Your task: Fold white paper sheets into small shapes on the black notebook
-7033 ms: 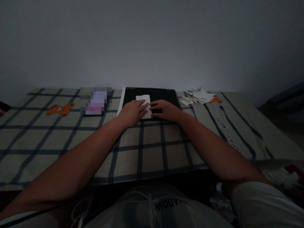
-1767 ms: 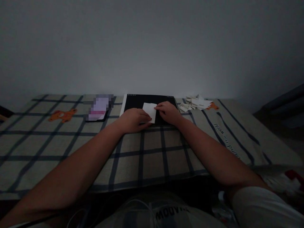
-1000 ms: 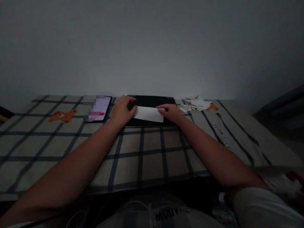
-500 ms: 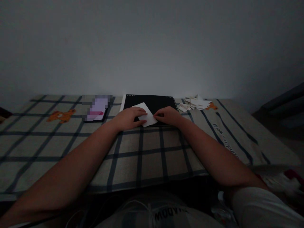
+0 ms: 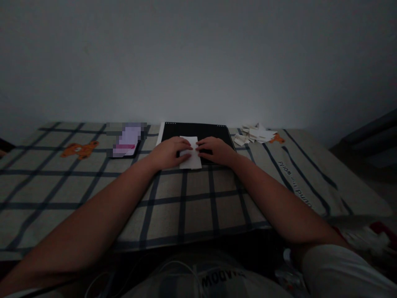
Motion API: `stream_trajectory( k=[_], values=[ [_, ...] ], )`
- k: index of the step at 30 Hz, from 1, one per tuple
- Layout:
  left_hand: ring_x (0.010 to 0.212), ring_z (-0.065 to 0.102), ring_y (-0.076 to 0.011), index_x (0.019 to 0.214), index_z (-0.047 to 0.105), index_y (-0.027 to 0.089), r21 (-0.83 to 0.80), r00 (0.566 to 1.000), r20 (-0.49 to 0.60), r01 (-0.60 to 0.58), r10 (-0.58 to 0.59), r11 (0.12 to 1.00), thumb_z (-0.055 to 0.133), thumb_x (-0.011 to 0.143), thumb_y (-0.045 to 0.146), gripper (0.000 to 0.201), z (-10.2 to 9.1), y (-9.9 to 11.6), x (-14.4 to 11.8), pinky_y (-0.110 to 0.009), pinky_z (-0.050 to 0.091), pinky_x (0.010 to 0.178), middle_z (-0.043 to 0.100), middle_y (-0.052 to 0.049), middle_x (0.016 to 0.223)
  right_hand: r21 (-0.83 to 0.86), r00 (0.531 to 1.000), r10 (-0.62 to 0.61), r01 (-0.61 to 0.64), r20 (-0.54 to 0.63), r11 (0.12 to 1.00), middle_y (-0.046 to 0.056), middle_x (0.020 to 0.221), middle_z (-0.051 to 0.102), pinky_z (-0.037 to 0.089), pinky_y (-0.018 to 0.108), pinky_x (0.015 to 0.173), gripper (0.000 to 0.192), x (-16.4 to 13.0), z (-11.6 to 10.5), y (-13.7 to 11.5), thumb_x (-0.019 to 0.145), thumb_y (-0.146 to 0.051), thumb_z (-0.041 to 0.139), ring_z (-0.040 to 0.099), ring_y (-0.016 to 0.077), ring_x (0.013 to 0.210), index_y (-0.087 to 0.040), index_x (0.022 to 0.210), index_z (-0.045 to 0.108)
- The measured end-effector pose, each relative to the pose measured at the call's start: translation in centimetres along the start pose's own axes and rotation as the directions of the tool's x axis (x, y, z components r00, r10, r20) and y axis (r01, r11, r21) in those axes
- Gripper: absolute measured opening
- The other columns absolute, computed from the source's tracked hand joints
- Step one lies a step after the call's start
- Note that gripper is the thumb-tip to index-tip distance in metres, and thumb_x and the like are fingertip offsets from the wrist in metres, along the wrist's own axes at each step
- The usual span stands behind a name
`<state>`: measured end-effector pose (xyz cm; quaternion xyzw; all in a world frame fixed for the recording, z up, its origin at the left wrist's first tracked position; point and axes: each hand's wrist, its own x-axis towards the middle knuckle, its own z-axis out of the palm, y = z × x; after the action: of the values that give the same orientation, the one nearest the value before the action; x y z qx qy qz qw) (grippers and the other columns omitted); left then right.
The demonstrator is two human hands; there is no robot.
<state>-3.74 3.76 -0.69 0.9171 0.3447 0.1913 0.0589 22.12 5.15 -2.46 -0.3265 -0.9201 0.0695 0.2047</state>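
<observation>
A small piece of folded white paper (image 5: 195,160) lies over the front part of a black pad (image 5: 195,129) with punched holes along its far edge. My left hand (image 5: 170,153) reaches over the paper's left side, fingertips and thumb holding it from above. From the other side my right hand (image 5: 217,151) has its fingertips on the paper's right edge, with the thumb lower down near the same edge. Both hands are partly curled, and the fingertips of the two almost meet. The near end of the paper sticks out slightly past the pad's front edge.
To the left lies a phone (image 5: 127,140) with a lit, partly blurred screen. Several white paper scraps (image 5: 259,133) are heaped right of the pad. A checked cloth (image 5: 198,203) with bear prints covers the table, which stands against a grey wall (image 5: 198,62).
The paper has turned from a slant to nearly straight and now reaches a little nearer to me. My right hand has shifted slightly left, its fingers now further over the paper's edge.
</observation>
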Motion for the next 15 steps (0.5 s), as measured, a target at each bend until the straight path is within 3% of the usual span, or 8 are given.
stream_trajectory(
  k=[3,6,10,15],
  values=[
    [0.115,0.065,-0.0315,0.116,0.075,0.014,0.109,0.978,-0.136,0.173,-0.158,0.979,0.051,0.097,0.043,0.042,-0.26,-0.35,0.12,-0.047,0.051,0.101,0.073,-0.015,0.120,-0.028,1.000,0.016,-0.017,-0.015,0.999,0.010,0.130,0.072,0.047,0.045,0.104,0.025,-0.01,-0.25,-0.04,0.096,-0.032,0.066,0.062,0.0269,0.122,-0.023,0.116,0.078],
    [0.111,0.066,-0.0338,0.118,0.075,0.014,0.162,0.949,-0.150,0.299,-0.275,0.941,0.051,0.097,0.043,0.044,-0.53,-0.44,0.24,-0.049,0.052,0.097,0.075,-0.015,0.118,-0.030,1.000,0.021,-0.022,-0.021,0.999,0.011,0.127,0.073,0.047,0.046,0.103,0.025,-0.02,-0.38,0.05,0.095,-0.033,0.067,0.063,0.0274,0.120,-0.022,0.114,0.079],
    [0.111,0.068,-0.0329,0.125,0.073,0.016,0.136,0.947,-0.111,0.314,-0.300,0.940,0.046,0.099,0.041,0.045,-0.35,-0.31,0.34,-0.048,0.052,0.096,0.076,-0.012,0.121,-0.010,1.000,0.012,-0.013,-0.024,1.000,0.011,0.127,0.072,0.047,0.044,0.103,0.025,-0.05,-0.27,0.32,0.095,-0.033,0.067,0.062,0.0266,0.121,-0.022,0.114,0.079],
    [0.117,0.066,-0.0297,0.128,0.071,0.016,-0.004,0.939,-0.184,0.296,-0.291,0.955,0.047,0.098,0.042,0.047,0.00,-0.17,0.31,-0.044,0.050,0.103,0.074,-0.010,0.127,0.026,0.999,-0.002,0.003,-0.039,1.000,0.012,0.127,0.072,0.048,0.044,0.103,0.025,-0.06,0.09,0.70,0.095,-0.032,0.068,0.063,0.0259,0.119,-0.021,0.113,0.079]
  ],
)
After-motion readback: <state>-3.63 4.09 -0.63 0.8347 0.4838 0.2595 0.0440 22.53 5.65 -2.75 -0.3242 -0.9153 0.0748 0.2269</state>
